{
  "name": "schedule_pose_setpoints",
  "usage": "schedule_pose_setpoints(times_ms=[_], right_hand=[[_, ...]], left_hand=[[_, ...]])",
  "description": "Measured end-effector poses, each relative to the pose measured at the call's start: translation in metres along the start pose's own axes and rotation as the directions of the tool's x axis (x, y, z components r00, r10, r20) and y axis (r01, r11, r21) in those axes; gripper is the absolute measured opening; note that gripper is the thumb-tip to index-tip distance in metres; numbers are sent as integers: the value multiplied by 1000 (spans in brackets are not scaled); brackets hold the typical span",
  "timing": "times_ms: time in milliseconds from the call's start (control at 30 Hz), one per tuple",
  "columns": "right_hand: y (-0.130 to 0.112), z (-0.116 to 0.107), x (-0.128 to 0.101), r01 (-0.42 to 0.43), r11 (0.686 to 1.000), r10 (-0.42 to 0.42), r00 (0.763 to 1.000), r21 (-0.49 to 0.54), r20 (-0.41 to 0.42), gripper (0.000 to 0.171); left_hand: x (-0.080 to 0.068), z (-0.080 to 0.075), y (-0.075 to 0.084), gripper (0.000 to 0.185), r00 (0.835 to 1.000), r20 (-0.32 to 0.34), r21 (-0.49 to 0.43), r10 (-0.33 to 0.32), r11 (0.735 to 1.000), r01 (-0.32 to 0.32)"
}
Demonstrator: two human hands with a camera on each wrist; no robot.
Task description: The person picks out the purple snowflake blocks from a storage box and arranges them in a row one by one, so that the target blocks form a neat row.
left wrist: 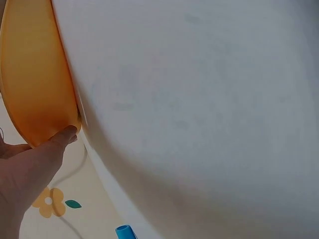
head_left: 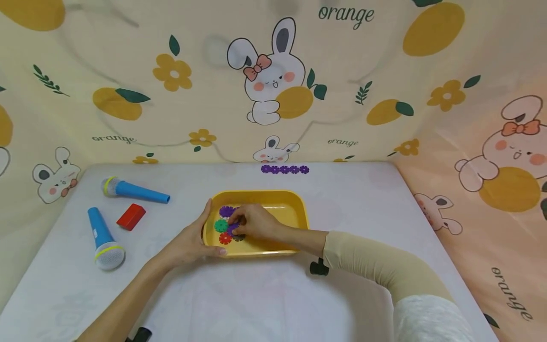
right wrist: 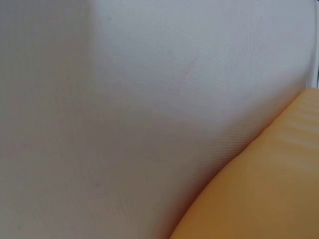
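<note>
1. Left hand [head_left: 190, 242] held the yellow tray [head_left: 295, 209] by its left rim at frame centre, grip wrapped round the edge, thumb along the rim; w/ the left wrist view showing the thumb under the lip.
2. Right hand [head_left: 254, 222] was inside the tray, fingers curled, grip pinching a purple gear disc [head_left: 232, 229].
3. Done so far, I'd judge: a row of purple discs [head_left: 285, 169] lay at the bench's far edge, upper centre.
4. Left approx: purple [head_left: 226, 211], green [head_left: 220, 225], red [head_left: 225, 238] discs in the tray's left part.
</note>
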State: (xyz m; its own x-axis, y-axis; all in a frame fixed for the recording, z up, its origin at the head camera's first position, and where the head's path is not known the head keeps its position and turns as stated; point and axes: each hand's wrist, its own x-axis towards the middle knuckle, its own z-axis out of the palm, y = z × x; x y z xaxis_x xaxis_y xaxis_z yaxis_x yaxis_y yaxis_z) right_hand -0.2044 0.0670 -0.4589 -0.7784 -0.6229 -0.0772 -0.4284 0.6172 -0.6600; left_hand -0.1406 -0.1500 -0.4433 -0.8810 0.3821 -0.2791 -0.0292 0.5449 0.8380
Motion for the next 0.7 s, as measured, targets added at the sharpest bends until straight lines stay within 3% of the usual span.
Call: schedule_pose_setpoints(times_ms=[700], right_hand=[[-2,3,0,26,998,-26,1000,-52,9,23]], left_hand=[[0,-1,0,128,1000,2,-2,18,1000,-18]])
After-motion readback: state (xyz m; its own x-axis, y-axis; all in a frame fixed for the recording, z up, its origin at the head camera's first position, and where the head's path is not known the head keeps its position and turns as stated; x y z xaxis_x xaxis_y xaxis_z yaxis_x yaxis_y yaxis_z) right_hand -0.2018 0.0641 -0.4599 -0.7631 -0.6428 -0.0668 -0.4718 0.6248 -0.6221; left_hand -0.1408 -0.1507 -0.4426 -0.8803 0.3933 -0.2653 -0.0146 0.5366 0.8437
